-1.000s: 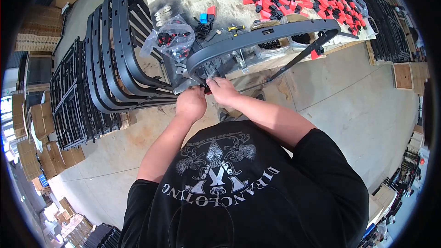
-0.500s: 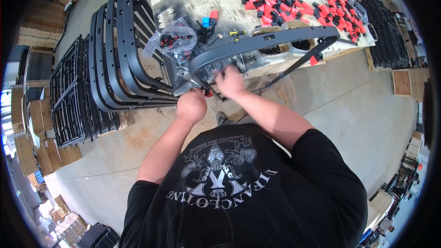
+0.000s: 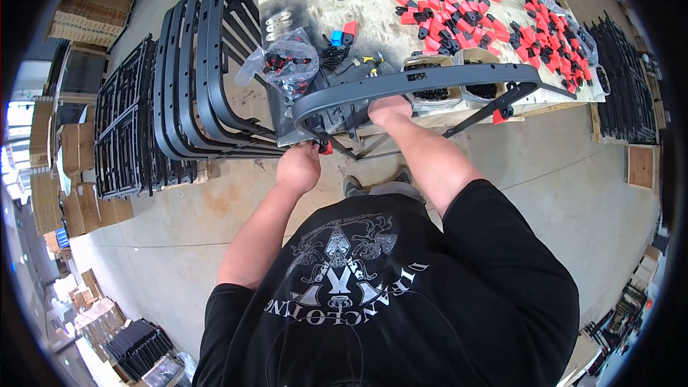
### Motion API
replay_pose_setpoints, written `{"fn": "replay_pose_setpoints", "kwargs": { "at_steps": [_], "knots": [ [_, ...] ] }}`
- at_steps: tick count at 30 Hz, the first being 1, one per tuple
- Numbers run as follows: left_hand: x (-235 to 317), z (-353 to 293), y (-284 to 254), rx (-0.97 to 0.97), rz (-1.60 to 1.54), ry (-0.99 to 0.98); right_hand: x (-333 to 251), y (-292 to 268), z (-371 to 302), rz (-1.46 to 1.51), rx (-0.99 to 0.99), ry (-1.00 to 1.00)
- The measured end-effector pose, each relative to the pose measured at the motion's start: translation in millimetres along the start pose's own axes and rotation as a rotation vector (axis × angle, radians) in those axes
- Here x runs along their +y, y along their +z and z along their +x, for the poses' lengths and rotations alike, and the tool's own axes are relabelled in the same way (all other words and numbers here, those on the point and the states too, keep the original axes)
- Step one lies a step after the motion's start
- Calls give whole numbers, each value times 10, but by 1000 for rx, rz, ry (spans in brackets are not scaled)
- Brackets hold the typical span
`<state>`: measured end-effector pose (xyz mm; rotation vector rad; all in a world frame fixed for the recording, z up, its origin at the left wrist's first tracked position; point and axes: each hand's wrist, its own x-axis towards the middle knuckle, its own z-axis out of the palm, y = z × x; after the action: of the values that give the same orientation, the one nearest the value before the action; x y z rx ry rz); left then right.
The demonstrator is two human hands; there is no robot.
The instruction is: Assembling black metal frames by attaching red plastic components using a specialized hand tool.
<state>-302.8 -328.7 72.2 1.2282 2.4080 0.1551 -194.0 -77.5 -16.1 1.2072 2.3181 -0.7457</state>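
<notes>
A dark grey metal frame [image 3: 337, 93] with rounded corners is propped at the table's near edge, in front of me. My left hand [image 3: 299, 166] is closed at its lower left corner, on a small red-and-black plastic fitting [image 3: 325, 147]. Behind the frame's upper bar, my right hand [image 3: 390, 109] reaches over the table beside an open box of small black parts [image 3: 430, 93]; its fingers are hidden. Another red-and-black fitting [image 3: 503, 114] sits on the frame's right side. A clear plastic bag of red and black parts [image 3: 290, 64] lies left of the frame.
Similar grey frames [image 3: 208, 64] stand in a row at left. Red-and-black fittings [image 3: 459, 21] are heaped across the wooden table [image 3: 373, 7]. Yellow-and-black pliers [image 3: 373, 64], a blue piece [image 3: 336, 38] and black bolts [image 3: 334, 56] lie there too. Black racks [image 3: 623, 79] stand at right.
My right hand has moved right and away from the frame's left corner, towards the boxes behind the bar. My left hand stays at the corner. The view has shifted slightly.
</notes>
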Motion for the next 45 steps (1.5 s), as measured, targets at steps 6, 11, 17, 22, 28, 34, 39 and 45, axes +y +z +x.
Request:
{"fn": "replay_pose_setpoints", "kwargs": {
  "at_steps": [6,11,17,22,28,34,39,45],
  "knots": [
    [274,-212,-103,66,-106,-178,318,101,-606,344,148,-216],
    [686,-286,321,58,-833,-226,956,-58,-1327,100,-58,-536],
    [1215,-53,432,-62,-1176,-220,1141,-292,-1589,-90,-30,-624],
    [1275,-277,429,85,-1082,-41,1466,-236,-1649,-104,36,-638],
    [704,-741,213,508,-943,282,2194,173,-1738,93,116,-362],
    [87,-786,123,467,-1053,45,1811,271,-1843,774,75,-207],
    [-130,-558,340,490,-1378,-57,1167,240,-1912,1181,-90,-163],
    [-324,-280,580,403,-1623,-207,695,350,-1981,950,126,-266]
  ]
}}
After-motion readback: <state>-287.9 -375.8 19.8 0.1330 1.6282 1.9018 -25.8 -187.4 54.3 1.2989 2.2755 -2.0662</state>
